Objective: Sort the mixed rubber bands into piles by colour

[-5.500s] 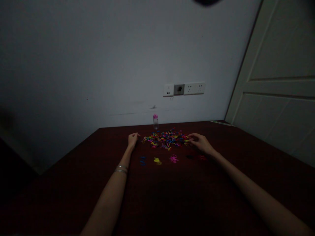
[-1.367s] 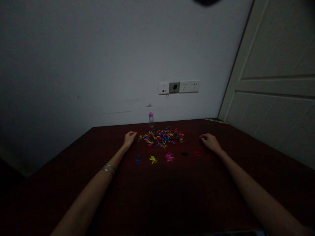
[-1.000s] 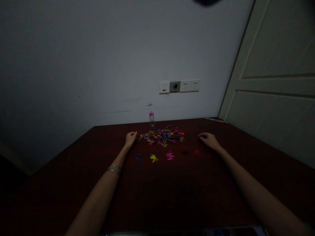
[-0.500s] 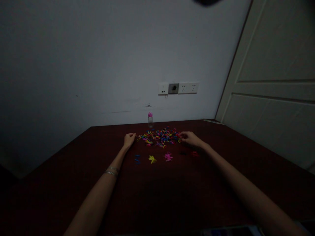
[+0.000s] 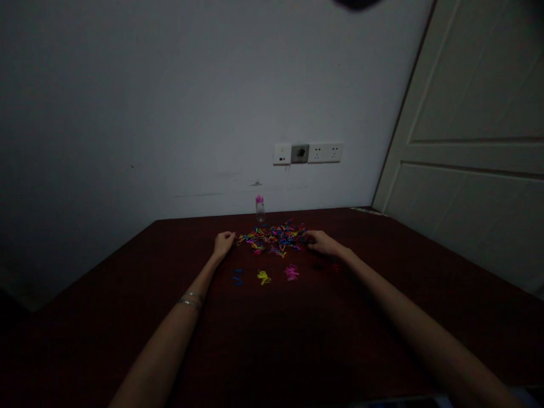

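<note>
A loose heap of small coloured loops [image 5: 276, 235], which look like paper clips, lies toward the back of the dark red table. My left hand [image 5: 224, 243] rests at the heap's left edge with fingers curled closed; anything inside them is too small to make out. At the right edge, my right hand [image 5: 321, 242] has its fingertips bent together among the pieces, and what they grip is hidden. Nearer me lie sorted groups: a few blue pieces [image 5: 238, 277], a yellow pile [image 5: 263, 277] and a pink pile [image 5: 291, 272]. Dim red pieces [image 5: 336, 267] lie beside my right wrist.
Behind the heap a clear bottle with a pink top [image 5: 260, 209] stands upright near the wall. Wall sockets [image 5: 308, 153] sit above the table [image 5: 272, 328], and a pale door [image 5: 471, 141] is on the right. A flat object [image 5: 403, 402] shows at the bottom edge.
My right hand has shifted a little left, further into the heap's right edge. My left hand has stayed where it was.
</note>
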Demonstrator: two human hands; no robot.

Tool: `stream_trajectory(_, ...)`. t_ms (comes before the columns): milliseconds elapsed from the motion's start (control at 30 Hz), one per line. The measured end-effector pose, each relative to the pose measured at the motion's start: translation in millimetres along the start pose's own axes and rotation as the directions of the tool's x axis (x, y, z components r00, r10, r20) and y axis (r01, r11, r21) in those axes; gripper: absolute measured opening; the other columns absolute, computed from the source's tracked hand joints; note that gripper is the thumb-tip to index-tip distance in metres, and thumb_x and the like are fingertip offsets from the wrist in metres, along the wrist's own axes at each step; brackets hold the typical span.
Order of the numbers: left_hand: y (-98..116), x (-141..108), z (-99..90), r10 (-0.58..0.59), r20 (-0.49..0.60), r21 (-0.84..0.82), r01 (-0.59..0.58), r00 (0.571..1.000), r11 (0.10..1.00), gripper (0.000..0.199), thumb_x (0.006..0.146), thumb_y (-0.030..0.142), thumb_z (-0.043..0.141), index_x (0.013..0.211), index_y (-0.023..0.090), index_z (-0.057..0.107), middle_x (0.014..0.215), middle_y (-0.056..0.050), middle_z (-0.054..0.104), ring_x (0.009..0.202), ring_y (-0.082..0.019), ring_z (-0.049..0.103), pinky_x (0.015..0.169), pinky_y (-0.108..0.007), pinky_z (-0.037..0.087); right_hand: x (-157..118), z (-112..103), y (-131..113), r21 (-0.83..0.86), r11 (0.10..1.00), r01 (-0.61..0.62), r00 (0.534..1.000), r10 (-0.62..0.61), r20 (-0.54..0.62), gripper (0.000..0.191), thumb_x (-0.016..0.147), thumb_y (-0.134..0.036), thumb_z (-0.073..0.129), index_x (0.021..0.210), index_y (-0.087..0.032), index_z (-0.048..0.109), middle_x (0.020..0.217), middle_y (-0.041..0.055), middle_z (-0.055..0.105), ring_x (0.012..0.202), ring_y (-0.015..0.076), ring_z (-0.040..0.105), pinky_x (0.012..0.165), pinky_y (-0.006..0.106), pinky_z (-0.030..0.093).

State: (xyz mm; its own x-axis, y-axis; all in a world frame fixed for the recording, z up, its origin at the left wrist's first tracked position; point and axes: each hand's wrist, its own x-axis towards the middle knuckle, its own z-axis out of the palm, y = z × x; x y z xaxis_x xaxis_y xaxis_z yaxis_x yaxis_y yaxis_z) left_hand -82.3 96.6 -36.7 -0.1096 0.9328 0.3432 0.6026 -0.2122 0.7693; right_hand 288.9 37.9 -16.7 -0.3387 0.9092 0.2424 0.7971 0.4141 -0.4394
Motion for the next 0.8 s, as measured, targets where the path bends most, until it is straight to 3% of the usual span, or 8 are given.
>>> stream_trajectory(300, -1, 0, -0.7, 0.007, -0.003, 0.007, -0.007, 1.0, 1.0, 0.03, 0.07, 0.038, 0.048, 0.058, 0.015, 0.063, 0.05, -0.002, 0.056, 0.054, -0.015, 0.051, 0.053, -0.023, 0.033, -1, 3, 5, 0.011, 1.0, 0.016, 0.998, -0.015, -0.064, 0.043, 0.067, -0.01, 0.059, 0.109, -0.017, 0.059, 0.098, 0.0076, 0.064, 0.086, 0.0184, 0.059, 0.077, 0.026, 0.044)
stream_trajectory(533, 3, -1, -1.2, 0.002, -0.011, 0.005, -0.002, 1.0, 1.0, 0.029, 0.069, 0.037, 0.049, 0.057, 0.015, 0.064, 0.05, -0.002, 0.057, 0.056, -0.016, 0.052, 0.055, -0.023, 0.035, 0, 3, 11, 0.095, 0.995, 0.042, 0.997, -0.036, -0.064, 0.038, 0.066, -0.009, 0.057, 0.104, -0.016, 0.059, 0.076, 0.0007, 0.061, 0.068, 0.0125, 0.055, 0.063, 0.022, 0.042)
stream_trajectory(800, 2, -2, -1.3, 0.011, 0.0, -0.006, -0.011, 1.0, 1.0, 0.03, 0.069, 0.038, 0.048, 0.057, 0.015, 0.063, 0.048, -0.001, 0.056, 0.055, -0.016, 0.052, 0.053, -0.023, 0.034, -2, 3, 12, 0.089, 0.995, 0.038, 0.995, -0.03, -0.091, 0.035, 0.069, -0.01, 0.052, 0.103, -0.013, 0.06, 0.071, 0.0006, 0.06, 0.062, 0.0111, 0.053, 0.061, 0.021, 0.041)
